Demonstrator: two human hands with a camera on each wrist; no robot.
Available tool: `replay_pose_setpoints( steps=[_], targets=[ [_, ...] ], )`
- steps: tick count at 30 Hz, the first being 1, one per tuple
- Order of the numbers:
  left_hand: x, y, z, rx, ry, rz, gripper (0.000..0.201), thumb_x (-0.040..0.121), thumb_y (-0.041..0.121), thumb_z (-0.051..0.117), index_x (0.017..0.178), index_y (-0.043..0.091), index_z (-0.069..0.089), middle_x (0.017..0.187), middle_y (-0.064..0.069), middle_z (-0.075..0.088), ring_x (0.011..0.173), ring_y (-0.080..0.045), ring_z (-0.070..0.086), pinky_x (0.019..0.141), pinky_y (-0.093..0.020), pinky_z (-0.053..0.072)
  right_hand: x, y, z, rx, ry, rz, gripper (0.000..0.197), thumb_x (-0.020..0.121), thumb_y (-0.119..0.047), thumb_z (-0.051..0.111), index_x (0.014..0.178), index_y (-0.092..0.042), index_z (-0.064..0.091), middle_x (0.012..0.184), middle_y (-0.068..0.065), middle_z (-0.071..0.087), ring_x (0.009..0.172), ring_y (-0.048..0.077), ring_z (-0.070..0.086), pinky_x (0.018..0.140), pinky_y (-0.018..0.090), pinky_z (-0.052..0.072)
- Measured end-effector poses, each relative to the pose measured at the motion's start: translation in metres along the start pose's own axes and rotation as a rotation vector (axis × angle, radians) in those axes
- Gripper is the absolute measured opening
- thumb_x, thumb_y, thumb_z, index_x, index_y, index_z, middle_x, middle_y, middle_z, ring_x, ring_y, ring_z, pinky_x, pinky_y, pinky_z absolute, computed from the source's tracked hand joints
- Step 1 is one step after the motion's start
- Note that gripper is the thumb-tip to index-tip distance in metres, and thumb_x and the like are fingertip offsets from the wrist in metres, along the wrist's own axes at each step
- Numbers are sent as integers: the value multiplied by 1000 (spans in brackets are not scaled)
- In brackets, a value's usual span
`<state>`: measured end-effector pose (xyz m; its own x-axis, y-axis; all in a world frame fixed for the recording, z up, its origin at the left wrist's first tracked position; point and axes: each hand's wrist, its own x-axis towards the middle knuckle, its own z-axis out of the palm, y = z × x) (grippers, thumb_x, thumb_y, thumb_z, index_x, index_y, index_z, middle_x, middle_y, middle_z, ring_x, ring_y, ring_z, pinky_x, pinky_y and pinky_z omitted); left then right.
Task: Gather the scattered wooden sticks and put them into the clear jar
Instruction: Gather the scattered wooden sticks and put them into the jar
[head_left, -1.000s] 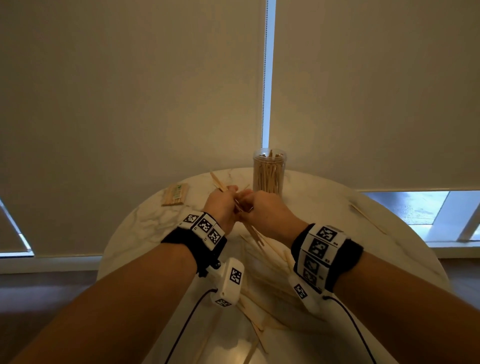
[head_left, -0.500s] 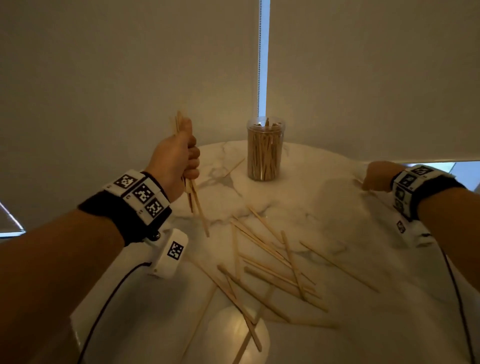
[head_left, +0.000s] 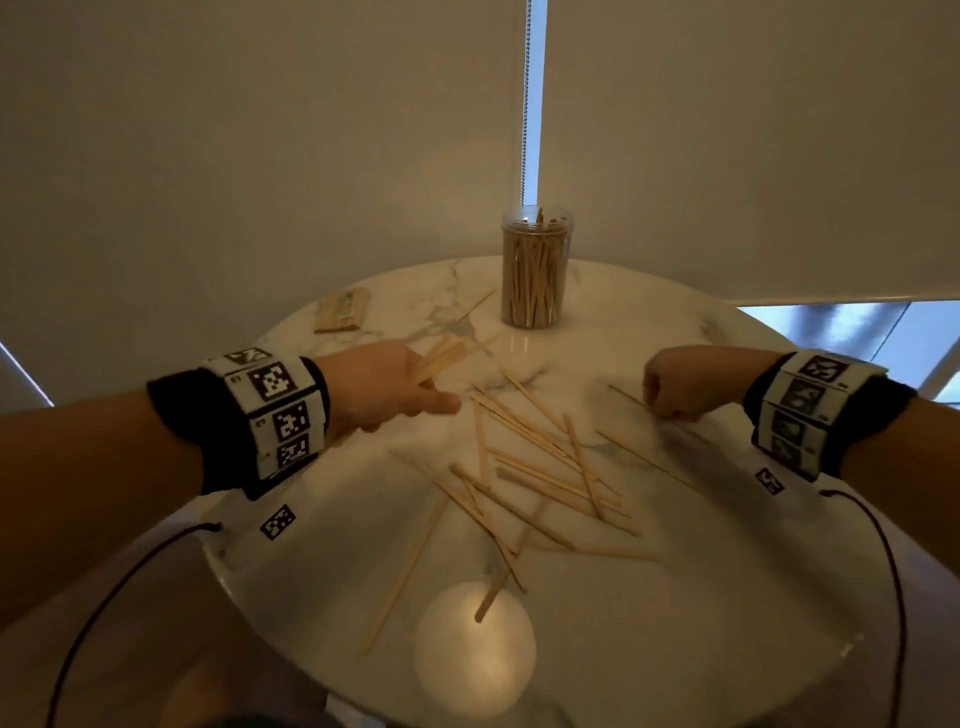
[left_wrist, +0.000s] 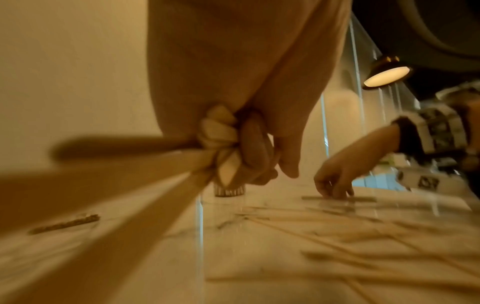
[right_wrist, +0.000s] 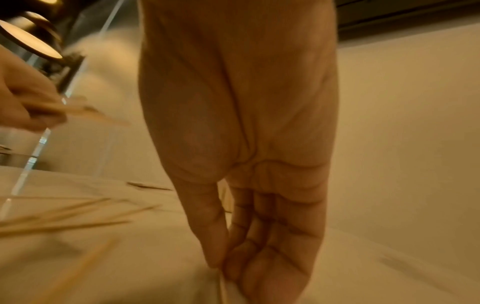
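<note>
Mid-gathering: left hand (head_left: 379, 382) fingers clamped on a bundle of pale wooden sticks (head_left: 441, 356), right hand (head_left: 680, 384) fingers pinching one thin stick (head_left: 631, 396) off the white marble worktop (head_left: 675, 623); next, probably lifting it toward the stick-filled clear jar (head_left: 536, 267) at the far edge.

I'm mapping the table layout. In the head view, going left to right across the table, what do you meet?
Left hand gripping a bundle of sticks → clear jar at the back → right hand on a single stick.
</note>
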<state>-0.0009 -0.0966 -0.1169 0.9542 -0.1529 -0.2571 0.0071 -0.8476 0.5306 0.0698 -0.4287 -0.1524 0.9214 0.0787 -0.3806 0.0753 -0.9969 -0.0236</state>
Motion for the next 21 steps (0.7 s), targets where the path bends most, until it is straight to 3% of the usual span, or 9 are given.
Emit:
replay_pose_setpoints(
  steps=[2, 4, 6, 8, 12, 14, 16, 18, 21],
  targets=[
    [-18, -6, 10, 199, -132, -17, 62, 72, 71, 72, 75, 10, 60, 63, -5, 52, 50, -19, 42, 49, -24, 36, -24, -17, 6, 36, -21, -19, 25, 94, -22, 56, 94, -2, 70, 73, 5, 65, 59, 19, 58, 56, 22, 47],
    [-35, -9, 27, 413, -242, -26, 66, 69, 75, 70, 75, 9, 63, 65, -4, 54, 53, -18, 46, 52, -24, 38, -49, -34, 12, 96, -93, -11, 52, 97, -52, 49, 91, -4, 67, 78, 5, 67, 63, 19, 62, 59, 24, 50],
    [-47, -10, 43, 551, -249, -15, 58, 75, 67, 72, 85, 10, 68, 74, 1, 60, 69, -18, 54, 64, -26, 43, -74, -49, 17, 62, -142, -40, 78, 78, -85, 43, 82, -10, 62, 75, 2, 66, 65, 18, 65, 63, 26, 52],
    [-48, -10, 51, 555, -229, -2, 43, 84, 52, 72, 96, 11, 70, 88, 1, 67, 86, -20, 62, 75, -29, 48, -93, -61, 25, -21, -120, -98, 88, 54, -99, 46, 78, -15, 56, 77, -1, 62, 71, 18, 63, 67, 29, 49],
    [-40, -2, 51, 558, -170, -17, 31, 94, 28, 65, 116, 8, 71, 116, -10, 70, 106, -28, 65, 89, -33, 53, -107, -84, 44, -75, -18, -167, 109, 52, -89, 65, 124, -9, 48, 111, 4, 52, 94, 20, 54, 77, 30, 47],
    [-35, 2, 51, 584, -78, -8, 30, 97, 23, 57, 117, 3, 65, 116, -12, 67, 106, -29, 64, 82, -31, 50, -106, -93, 46, -43, 22, -178, 93, 61, -79, 70, 116, -6, 54, 103, 4, 57, 87, 19, 55, 69, 28, 46],
    [-31, 7, 56, 571, -3, -10, 29, 100, 27, 52, 112, 3, 63, 106, -12, 64, 96, -27, 62, 73, -28, 44, -100, -98, 46, 7, 58, -183, 66, 70, -71, 71, 89, -9, 61, 81, 2, 62, 70, 17, 56, 56, 26, 41],
    [-31, 14, 65, 505, 50, 22, 43, 101, 45, 49, 90, 5, 61, 84, -6, 57, 82, -23, 55, 69, -28, 40, -94, -100, 46, 33, 81, -186, 55, 76, -64, 72, 69, -12, 56, 65, 1, 57, 59, 16, 52, 50, 26, 37],
    [-36, 30, 79, 440, 27, 53, 52, 89, 64, 58, 79, 14, 54, 75, 4, 49, 82, -19, 54, 69, -26, 39, -90, -102, 47, 21, 124, -190, 47, 82, -54, 72, 71, -11, 58, 62, -1, 55, 61, 16, 52, 49, 25, 37]
  ],
)
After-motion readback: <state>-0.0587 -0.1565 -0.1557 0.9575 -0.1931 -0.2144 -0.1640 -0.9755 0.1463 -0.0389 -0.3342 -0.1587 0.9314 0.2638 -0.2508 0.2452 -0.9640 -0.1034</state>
